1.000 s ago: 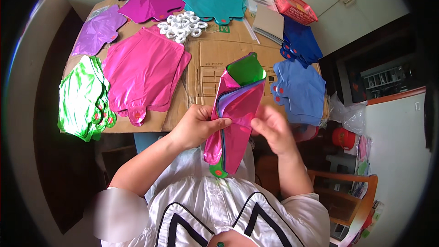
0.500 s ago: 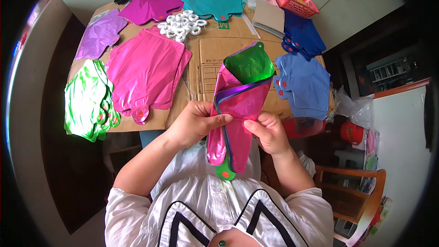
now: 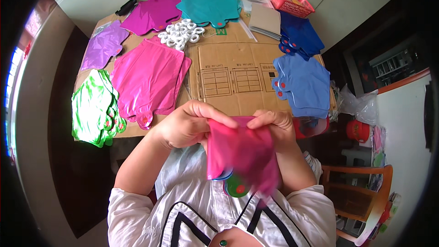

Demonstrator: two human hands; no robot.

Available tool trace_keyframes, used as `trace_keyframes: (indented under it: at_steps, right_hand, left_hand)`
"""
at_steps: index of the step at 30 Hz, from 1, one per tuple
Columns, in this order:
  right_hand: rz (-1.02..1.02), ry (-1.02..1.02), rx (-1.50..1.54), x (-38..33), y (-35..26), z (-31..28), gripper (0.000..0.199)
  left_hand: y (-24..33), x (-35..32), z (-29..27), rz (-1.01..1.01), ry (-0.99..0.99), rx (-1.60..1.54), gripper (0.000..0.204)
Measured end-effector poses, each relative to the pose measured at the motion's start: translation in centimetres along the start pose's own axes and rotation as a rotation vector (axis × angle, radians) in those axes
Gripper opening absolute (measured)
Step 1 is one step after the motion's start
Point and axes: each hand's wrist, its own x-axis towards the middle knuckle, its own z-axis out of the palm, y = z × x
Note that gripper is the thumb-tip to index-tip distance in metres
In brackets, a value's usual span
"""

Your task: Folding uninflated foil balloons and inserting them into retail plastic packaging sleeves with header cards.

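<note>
Close in front of my chest, a folded bundle of flat foil balloons (image 3: 249,148) hangs between my hands. Pink foil is outermost; its lower part is blurred by motion. From the bottom pokes a green rounded tab (image 3: 237,186) with a red dot, beside a thin blue edge. My left hand (image 3: 192,123) pinches the top left of the bundle, thumb hidden and index finger laid along the fold. At the top right my right hand (image 3: 275,126) grips it, thumb over the upper edge, other fingers mostly behind the foil.
On the cardboard-covered table (image 3: 219,55) lie piles of pink (image 3: 148,75), green (image 3: 91,107), lilac (image 3: 103,43), purple (image 3: 151,13), teal (image 3: 210,7), dark blue (image 3: 302,34) and light blue foil balloons (image 3: 304,84). White rings (image 3: 178,34) sit mid-back, a red basket (image 3: 290,2) far right. A wooden chair (image 3: 356,192) stands right.
The bundle's upper part, with its green and purple foil, has been folded down out of sight. Both hands now hold the bundle at its top fold.
</note>
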Motion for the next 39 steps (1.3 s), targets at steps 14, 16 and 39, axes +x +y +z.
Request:
trace_keyframes:
  at_steps: [14,16,39]
  right_hand:
    - [-0.069,0.213,-0.396,1.0,0.1,0.6,0.034]
    - [-0.005,0.162,-0.258,1.0,0.2,-0.3,0.032]
    - [0.352,0.3,0.116,1.0,1.7,-1.0,0.014]
  left_hand:
    - [-3.1,-0.2,2.0,0.046,0.085,-0.431,0.056]
    - [-2.8,-0.3,1.3,-0.015,0.028,-0.562,0.056]
    - [-2.5,0.3,2.7,0.005,0.371,-0.196,0.011]
